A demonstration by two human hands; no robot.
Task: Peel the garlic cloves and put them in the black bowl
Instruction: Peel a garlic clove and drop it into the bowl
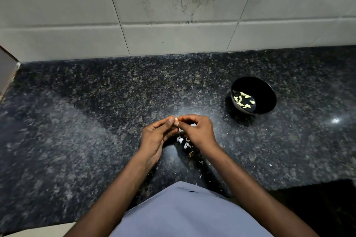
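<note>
Dark speckled granite surface (96,121), grey tiled wall behind. Hands together at frame centre: left hand (156,136) and right hand (198,132) both pinch small garlic clove (176,120), mid-peel. Peel scraps (185,143) below hands. Black bowl (267,90), right of centre, holds several peeled cloves (243,100). Unpeeled stock not visible; remaining count unclear.

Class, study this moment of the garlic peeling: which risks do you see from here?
1. The garlic clove is pinched only at the fingertips of the left hand and right hand; it may slip from that grip.
2. The black bowl stands off to the right, so a clove could drop on the way.
</note>
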